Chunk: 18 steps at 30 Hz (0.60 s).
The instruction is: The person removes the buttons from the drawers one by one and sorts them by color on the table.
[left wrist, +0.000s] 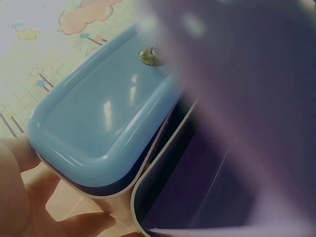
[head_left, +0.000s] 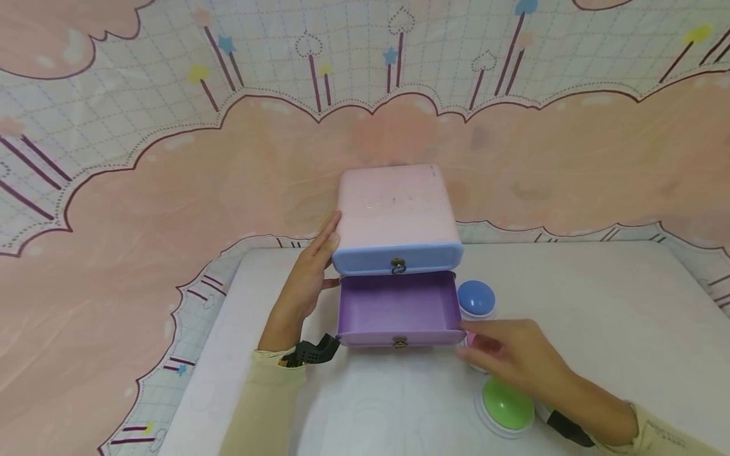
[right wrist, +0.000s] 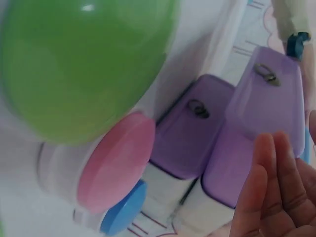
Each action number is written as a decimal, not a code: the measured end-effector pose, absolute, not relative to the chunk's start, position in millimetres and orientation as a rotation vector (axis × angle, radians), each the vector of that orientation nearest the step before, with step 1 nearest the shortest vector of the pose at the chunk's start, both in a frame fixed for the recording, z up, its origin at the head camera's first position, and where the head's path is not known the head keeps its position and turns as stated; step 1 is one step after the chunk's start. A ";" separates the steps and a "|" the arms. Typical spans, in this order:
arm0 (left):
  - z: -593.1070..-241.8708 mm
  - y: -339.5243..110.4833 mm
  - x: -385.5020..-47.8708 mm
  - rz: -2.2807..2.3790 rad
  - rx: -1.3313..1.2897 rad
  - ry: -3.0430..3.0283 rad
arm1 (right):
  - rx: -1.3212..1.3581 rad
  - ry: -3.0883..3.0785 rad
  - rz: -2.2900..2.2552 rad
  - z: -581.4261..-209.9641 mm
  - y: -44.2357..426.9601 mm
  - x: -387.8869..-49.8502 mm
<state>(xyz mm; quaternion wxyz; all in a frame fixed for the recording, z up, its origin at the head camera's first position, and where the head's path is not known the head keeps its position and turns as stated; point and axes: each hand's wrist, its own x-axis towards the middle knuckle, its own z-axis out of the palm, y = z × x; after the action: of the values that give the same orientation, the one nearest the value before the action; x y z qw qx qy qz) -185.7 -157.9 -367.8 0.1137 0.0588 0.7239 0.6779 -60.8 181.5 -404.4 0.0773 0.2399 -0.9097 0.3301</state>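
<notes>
A small chest [head_left: 393, 206] with a pale pink top stands on the table. Its blue upper drawer [head_left: 365, 260] is closed, while the purple drawer [head_left: 399, 307] beneath is pulled out, showing a bare inside. In the right wrist view another purple drawer front [right wrist: 185, 133] with a ring pull sits closed below it. My left hand [head_left: 305, 278] rests along the chest's left side, fingers fairly straight. At the pulled-out drawer's right front corner is my right hand [head_left: 521, 351], its fingers extended and fingertips touching or very near the edge.
To the chest's right stand round white containers with domed lids: a blue lid [head_left: 476, 297], a pink lid [right wrist: 118, 160] partly behind my right hand, and a green lid [head_left: 507, 403] nearest me. A patterned cloth [head_left: 274, 164] covers the background.
</notes>
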 end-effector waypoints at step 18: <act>-368.9 -157.9 -186.7 1.974 0.189 2.141 | 0.639 -2.739 0.989 -397.0 166.7 -79.3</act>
<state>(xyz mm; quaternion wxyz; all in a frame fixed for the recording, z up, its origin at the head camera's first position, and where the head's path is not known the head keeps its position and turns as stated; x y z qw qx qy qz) -186.7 -157.9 -368.9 0.1115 0.0644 0.7290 0.6723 -79.3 166.7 -397.0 0.0801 0.2135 -0.9158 0.3306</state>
